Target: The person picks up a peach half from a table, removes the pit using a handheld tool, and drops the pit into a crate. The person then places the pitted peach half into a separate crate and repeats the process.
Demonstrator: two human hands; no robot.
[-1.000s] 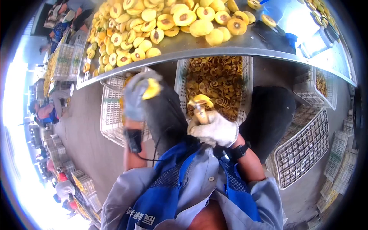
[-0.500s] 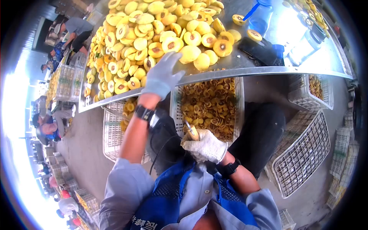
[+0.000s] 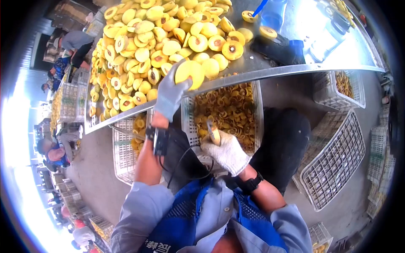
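Note:
My left hand [image 3: 169, 95], in a grey glove, grips a yellow peach half [image 3: 190, 74] just over the near metal edge of the table [image 3: 236, 79]. Beside it lies a big heap of halved peaches [image 3: 139, 52], several showing brown pit hollows. My right hand [image 3: 228, 153], in a white knitted glove, is closed around a pitting tool [image 3: 214, 135] with a short wooden handle and a curved metal tip. The tool points up over a white crate [image 3: 258, 114] between my knees, full of brownish-yellow fruit scraps [image 3: 223, 110].
A blue-tinted clear bottle [image 3: 272, 16], a black object [image 3: 274, 48] and a clear jar [image 3: 329, 40] stand on the table's right. An upended white crate [image 3: 335, 162] is on the floor at right. People [image 3: 76, 44] work among crates at far left.
My left hand, earlier open at the heap, has taken a peach half and drawn it nearer. My right hand has shifted slightly up, still holding the tool.

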